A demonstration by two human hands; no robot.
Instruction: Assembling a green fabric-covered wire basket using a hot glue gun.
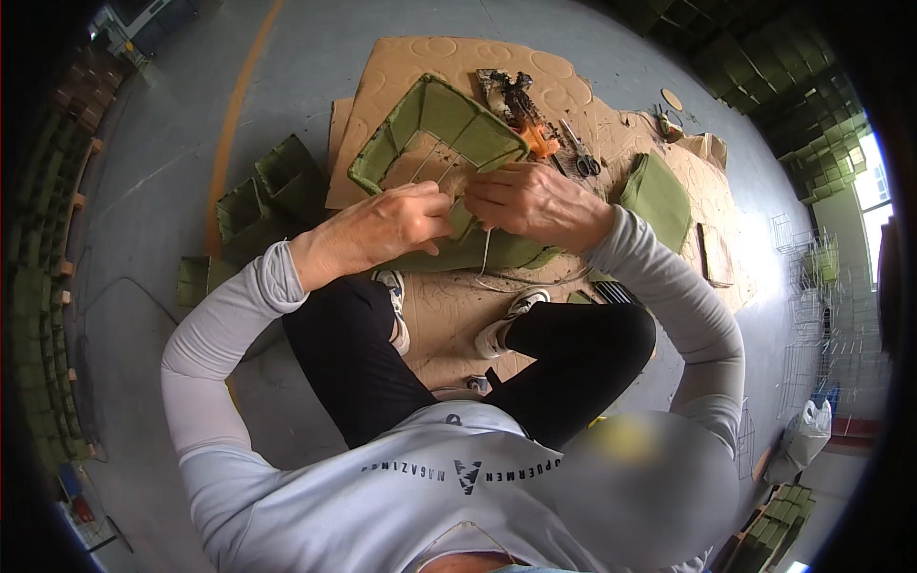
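A green fabric box (441, 113) with thin wires across its open middle stands tilted in front of me on cardboard. My left hand (377, 229) is closed at the box's near left side, its fingers curled inward; what they grip is hidden. Close beside it, my right hand (540, 202) pinches green fabric at the box's near right corner. A thin pale cord (486, 250) hangs below the right fingers. Just beyond the right hand lies an orange tool (541, 141), perhaps a glue gun, against a dark-stained piece. Black-handled scissors (586, 164) rest to its right.
Cardboard sheets (430, 325) cover the floor around my feet. More green boxes (253, 205) stand at the left, and a green fabric piece (657, 201) lies at the right. Stacked green boxes line both sides. Wire frames (812, 315) stand at the far right.
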